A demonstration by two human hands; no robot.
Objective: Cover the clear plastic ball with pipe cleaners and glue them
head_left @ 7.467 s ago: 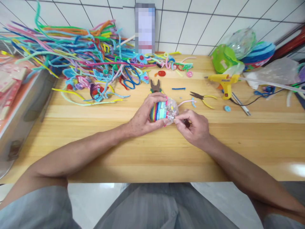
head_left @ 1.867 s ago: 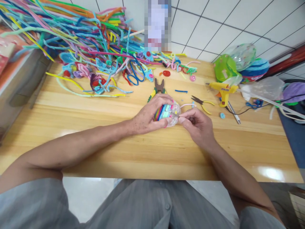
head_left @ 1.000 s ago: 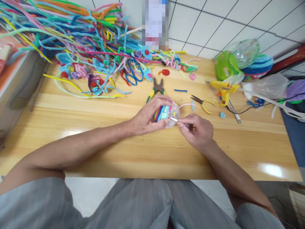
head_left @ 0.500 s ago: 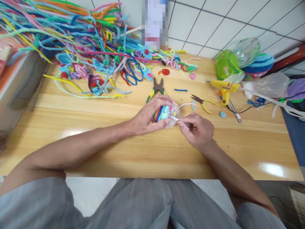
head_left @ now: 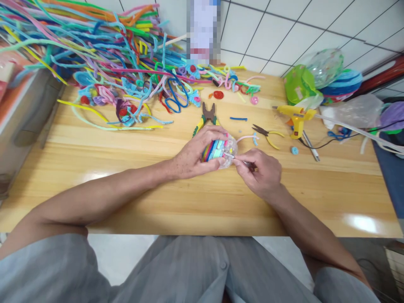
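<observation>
My left hand (head_left: 195,152) is wrapped round a small clear ball (head_left: 227,148) that is partly covered with rows of coloured pipe cleaner (head_left: 212,150), and holds it on the wooden table (head_left: 126,185). My right hand (head_left: 261,171) is closed in a pinch on a thin metal tool (head_left: 232,157), whose tip touches the ball's side. A pink pipe cleaner end (head_left: 248,137) sticks out from behind the ball.
A big heap of coloured pipe cleaners (head_left: 104,59) fills the back left. Pliers (head_left: 205,116) and small yellow-handled pliers (head_left: 268,134) lie behind my hands. A yellow glue gun (head_left: 296,116) with its cable, clear balls and bags (head_left: 318,71) are at the right.
My right hand had its fingers against the ball 1.9 s ago; since then it has held the thin tool's tip to the ball. The left hand keeps its grip.
</observation>
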